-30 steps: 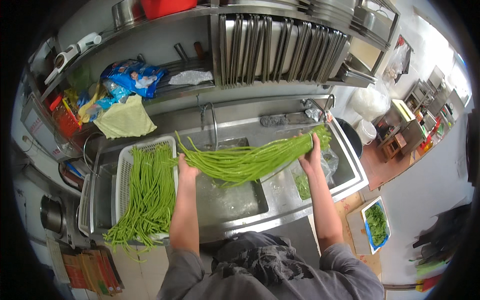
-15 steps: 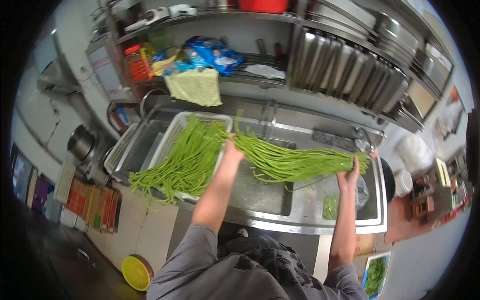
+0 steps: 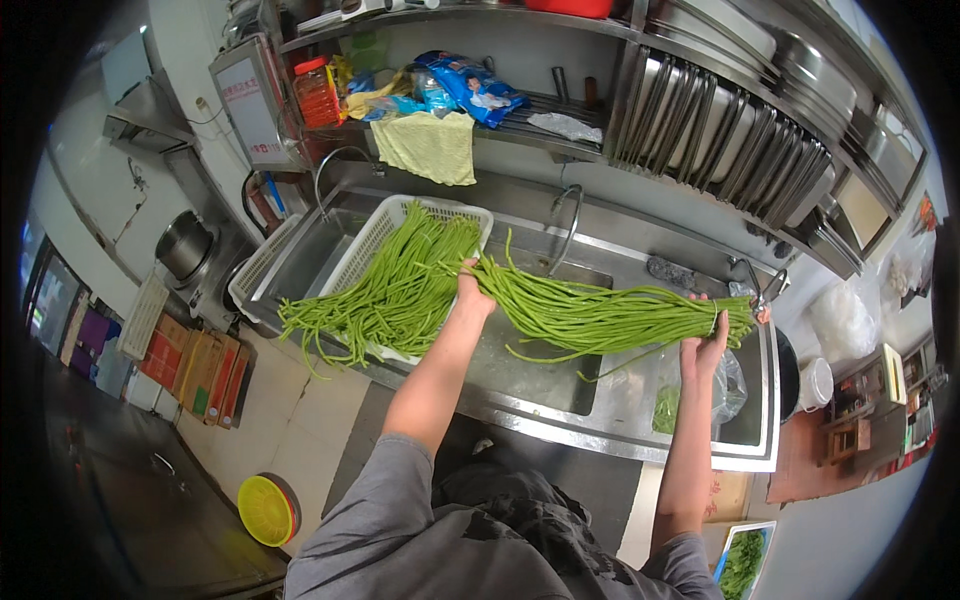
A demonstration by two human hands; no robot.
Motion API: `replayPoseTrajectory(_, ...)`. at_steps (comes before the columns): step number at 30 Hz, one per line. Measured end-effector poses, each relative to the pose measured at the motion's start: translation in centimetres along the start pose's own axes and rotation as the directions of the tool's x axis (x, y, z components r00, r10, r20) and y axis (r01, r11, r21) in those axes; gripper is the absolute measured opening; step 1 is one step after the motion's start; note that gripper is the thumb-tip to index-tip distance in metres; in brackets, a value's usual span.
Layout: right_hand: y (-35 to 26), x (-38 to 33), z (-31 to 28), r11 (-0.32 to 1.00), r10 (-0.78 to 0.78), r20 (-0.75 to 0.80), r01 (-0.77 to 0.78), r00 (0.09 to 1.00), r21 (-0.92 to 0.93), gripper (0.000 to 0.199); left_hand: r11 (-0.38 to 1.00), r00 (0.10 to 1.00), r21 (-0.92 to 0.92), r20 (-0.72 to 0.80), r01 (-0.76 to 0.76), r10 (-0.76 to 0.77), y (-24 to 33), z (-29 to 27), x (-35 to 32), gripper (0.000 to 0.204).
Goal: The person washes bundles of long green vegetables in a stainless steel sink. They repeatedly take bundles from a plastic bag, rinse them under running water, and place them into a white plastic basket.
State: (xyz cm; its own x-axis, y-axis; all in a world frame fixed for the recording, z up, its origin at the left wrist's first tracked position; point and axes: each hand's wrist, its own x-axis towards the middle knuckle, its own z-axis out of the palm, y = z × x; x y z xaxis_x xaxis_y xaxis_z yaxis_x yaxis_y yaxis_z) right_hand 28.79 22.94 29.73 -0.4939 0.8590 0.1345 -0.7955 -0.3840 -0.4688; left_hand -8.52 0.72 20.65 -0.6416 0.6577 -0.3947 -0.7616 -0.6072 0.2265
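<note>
A bundle of long beans (image 3: 600,312) stretches level across the middle of the metal sink, held up above the basin. My right hand (image 3: 706,345) grips its right end from below, beside a pale band tied round the stalks. At its left end my left hand (image 3: 474,288) is closed on the beans, right next to the white plastic basket (image 3: 484,222). That basket lies tilted across the left basin, heaped with more long beans (image 3: 400,290), some hanging over its near edge. The fingers of both hands are partly covered by the beans.
Curved taps (image 3: 574,222) rise behind the sink (image 3: 520,385). A clear plastic bag (image 3: 730,385) lies in the right basin. Above runs a metal shelf with upright trays (image 3: 700,130) and a hanging yellow cloth (image 3: 428,148). Yellow bowls (image 3: 266,510) stand on the floor at left.
The view has shifted, so the scene sits slightly lower and further right. Both hands keep hold of the bundle, which stays stretched between them.
</note>
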Motion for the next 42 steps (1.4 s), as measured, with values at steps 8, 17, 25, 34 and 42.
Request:
replayPoseTrajectory(8, 2.7, -2.7, 9.2, 0.992, -0.085, 0.101, 0.074, 0.991, 0.103, 0.046, 0.996, 0.995, -0.085, 0.093, -0.029, 0.037, 4.7, 0.8, -0.5, 0.040)
replayPoseTrajectory(17, 13.7, 0.1, 23.9, 0.990, 0.019, 0.287, -0.058, 0.958, 0.130, 0.047, 0.996, 0.993, -0.060, 0.089, -0.067, 0.072, 17.7, -0.3, -2.9, 0.058)
replayPoseTrajectory(25, 29.9, 1.4, 32.6, 0.901, 0.292, 0.294, -0.364, 0.910, 0.234, 0.051, 0.930, 0.937, -0.127, -0.098, -0.346, 0.335, 35.3, -8.0, -10.1, 0.046)
replayPoseTrajectory(34, 50.1, 4.3, 29.1, 0.698, 0.677, 0.107, -0.681, 0.728, 0.222, 0.045, 0.851, 0.839, -0.139, -0.306, -0.506, 0.449, 45.5, -14.8, -18.8, 0.039)
replayPoseTrajectory(42, 61.4, 9.4, 20.0, 0.623, 0.781, -0.071, -0.782, 0.620, 0.026, 0.048, 0.859, 0.858, -0.010, -0.043, -0.512, 0.511, 39.9, -14.7, -16.5, 0.049)
